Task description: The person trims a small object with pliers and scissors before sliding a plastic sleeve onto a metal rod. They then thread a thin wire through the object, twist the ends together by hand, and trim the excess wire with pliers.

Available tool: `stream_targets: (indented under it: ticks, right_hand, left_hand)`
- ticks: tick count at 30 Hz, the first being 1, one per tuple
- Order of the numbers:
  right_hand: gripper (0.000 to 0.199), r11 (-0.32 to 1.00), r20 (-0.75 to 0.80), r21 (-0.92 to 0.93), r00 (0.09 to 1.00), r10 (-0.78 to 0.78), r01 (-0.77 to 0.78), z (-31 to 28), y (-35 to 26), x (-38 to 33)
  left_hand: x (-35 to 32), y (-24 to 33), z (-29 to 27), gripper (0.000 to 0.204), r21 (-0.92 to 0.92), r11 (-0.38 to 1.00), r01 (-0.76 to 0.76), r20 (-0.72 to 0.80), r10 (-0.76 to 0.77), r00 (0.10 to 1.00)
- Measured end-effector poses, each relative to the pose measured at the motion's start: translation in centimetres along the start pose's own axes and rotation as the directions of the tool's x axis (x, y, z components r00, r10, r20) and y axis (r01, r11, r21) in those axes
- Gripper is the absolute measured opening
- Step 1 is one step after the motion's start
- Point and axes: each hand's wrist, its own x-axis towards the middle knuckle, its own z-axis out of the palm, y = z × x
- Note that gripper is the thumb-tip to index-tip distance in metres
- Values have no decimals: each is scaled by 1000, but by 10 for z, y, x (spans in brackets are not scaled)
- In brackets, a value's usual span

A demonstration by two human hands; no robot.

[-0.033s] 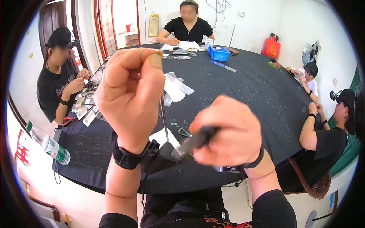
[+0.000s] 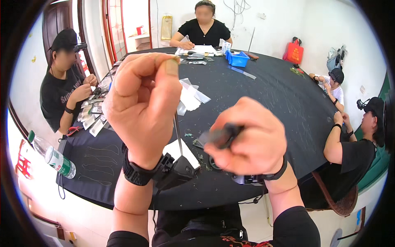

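My left hand is raised over the near side of the table, thumb and forefinger pinched together. Whatever sits between those fingertips is too small to make out. To its right, my right hand is closed round a dark tool, smeared by motion and pointing toward the left. Its kind cannot be told. A thin metal rod shows below the left hand, beside a white card on the table. Small greenish scraps are scattered between my wrists.
A black-covered table carries white sheets, a blue basket and thin looped threads. A plastic bottle lies at the left edge. Co-workers sit around the table, one person writing opposite me.
My right hand has risen slightly, and the dark tool has swung away from the left wrist. The left hand has shifted a little to the right, still pinched.
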Motion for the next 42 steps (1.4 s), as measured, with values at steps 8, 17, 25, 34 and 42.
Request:
stream_targets:
  ticks: [8,17,25,34,42]
  right_hand:
    - [30,859,-164,367,885,436,-356,-5,7,-4]
    - [46,762,-236,532,800,552,-369,-12,2,-3]
    - [43,706,-142,627,843,519,-329,-14,16,-4]
    - [43,721,-190,621,833,520,-308,-11,24,-9]
    - [41,767,-211,566,845,491,-304,-10,29,-10]
  left_hand:
    - [-9,19,8,5,-187,968,169,107,-151,983]
    - [-12,19,11,9,-313,716,624,383,-506,773]
    - [-21,16,21,8,-263,643,720,489,-554,674]
    - [-23,12,23,13,-313,505,804,551,-593,587]
    - [-27,7,26,12,-293,557,777,493,-608,622]
